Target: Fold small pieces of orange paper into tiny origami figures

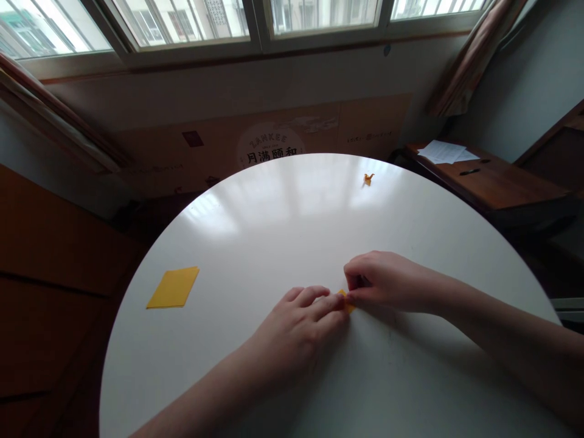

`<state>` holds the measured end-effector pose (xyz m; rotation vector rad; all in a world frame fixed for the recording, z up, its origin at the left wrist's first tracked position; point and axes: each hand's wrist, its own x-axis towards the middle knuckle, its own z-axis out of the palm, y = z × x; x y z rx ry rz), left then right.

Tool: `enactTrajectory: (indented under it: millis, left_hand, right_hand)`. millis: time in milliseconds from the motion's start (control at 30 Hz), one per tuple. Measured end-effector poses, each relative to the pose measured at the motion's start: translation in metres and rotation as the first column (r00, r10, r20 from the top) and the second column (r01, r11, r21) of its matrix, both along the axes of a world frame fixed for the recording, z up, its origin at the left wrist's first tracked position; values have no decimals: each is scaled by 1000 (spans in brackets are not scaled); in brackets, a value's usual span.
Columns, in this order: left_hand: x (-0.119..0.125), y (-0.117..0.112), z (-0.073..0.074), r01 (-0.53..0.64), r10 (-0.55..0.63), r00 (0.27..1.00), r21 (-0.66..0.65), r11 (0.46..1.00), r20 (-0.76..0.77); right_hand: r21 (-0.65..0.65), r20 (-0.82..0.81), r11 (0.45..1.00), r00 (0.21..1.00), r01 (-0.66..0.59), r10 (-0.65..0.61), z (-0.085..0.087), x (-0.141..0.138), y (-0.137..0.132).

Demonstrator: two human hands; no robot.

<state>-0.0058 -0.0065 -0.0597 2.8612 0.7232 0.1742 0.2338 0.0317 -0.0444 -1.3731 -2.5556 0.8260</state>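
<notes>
A small folded piece of yellow paper [350,306] lies on the white round table [274,243], mostly covered by my fingers. My left hand [303,322] rests palm down from the left, its fingertips holding the paper against the tabletop. From the right, my right hand [385,280] has its fingers curled in, with the thumb and fingertips pinching at the paper's right edge. The paper's exact folded shape is hidden.
A stack of yellow square paper [173,288] lies at the table's left. Near the far edge stands a small orange-yellow folded paper figure [368,179]. A wooden side table [511,176] with white sheets [444,152] is beyond, at the right. Flattened cardboard [319,125] leans below the window.
</notes>
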Motion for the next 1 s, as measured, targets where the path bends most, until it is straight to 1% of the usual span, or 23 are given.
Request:
enactTrajectory:
  millis: [100,233,333,400,533,600,700,833,1000]
  left_hand:
    - [1,-4,1,-12,12,1000,8,1000,2]
    - [5,-16,1,-32,33,999,23,999,-8]
    - [11,-25,-2,-113,114,993,40,993,-24]
    - [14,-29,-4,-150,152,988,51,987,-25]
    - [20,-33,-10,-200,200,980,33,979,-3]
    - [23,-35,-10,-237,237,971,15,971,7]
    - [25,-36,-7,-290,291,957,-19,957,9]
    - [21,-36,0,-269,271,962,-60,961,27]
    - [18,-37,0,-229,231,969,-41,973,82]
  right_hand:
    - [41,-8,998,999,-37,37,-1,0,0]
    - [113,-3,989,995,-95,96,-2,-2,0]
    - [180,-8,978,994,-105,108,-1,-1,0]
    - [201,-40,969,987,-143,154,1,2,0]
    - [176,-80,956,964,-235,252,5,8,-2]
    - [162,-68,954,961,-254,267,5,8,-3]
    - [132,-57,955,960,-266,275,2,5,-2]
    - [113,-51,958,962,-262,269,-2,1,-3]
    - [187,-24,945,960,-268,277,-1,0,-6]
